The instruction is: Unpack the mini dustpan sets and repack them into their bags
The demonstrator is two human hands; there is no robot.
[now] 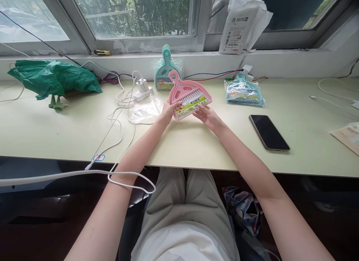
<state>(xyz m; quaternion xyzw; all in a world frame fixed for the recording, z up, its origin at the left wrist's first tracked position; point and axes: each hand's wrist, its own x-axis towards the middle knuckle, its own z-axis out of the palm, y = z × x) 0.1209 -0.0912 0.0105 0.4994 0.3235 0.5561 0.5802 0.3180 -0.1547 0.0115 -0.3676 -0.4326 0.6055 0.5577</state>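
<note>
Both hands hold a pink mini dustpan-and-brush set (187, 93) with a green label, tilted up over the middle of the pale table (196, 141). My left hand (169, 111) grips its lower left edge, fingers closed on it. My right hand (206, 115) holds its lower right corner with curled fingers. A clear plastic bag (146, 111) lies just left of my left hand. A teal dustpan set (163, 68) stands against the wall behind the pink one. Several bagged teal sets (243, 91) lie in a stack to the right.
A black phone (268, 132) lies on the table at right. White cables and a charger (142, 88) sprawl at left, one cable hanging over the front edge. A green plastic bag (53, 78) sits far left. A white parcel (238, 25) leans on the windowsill.
</note>
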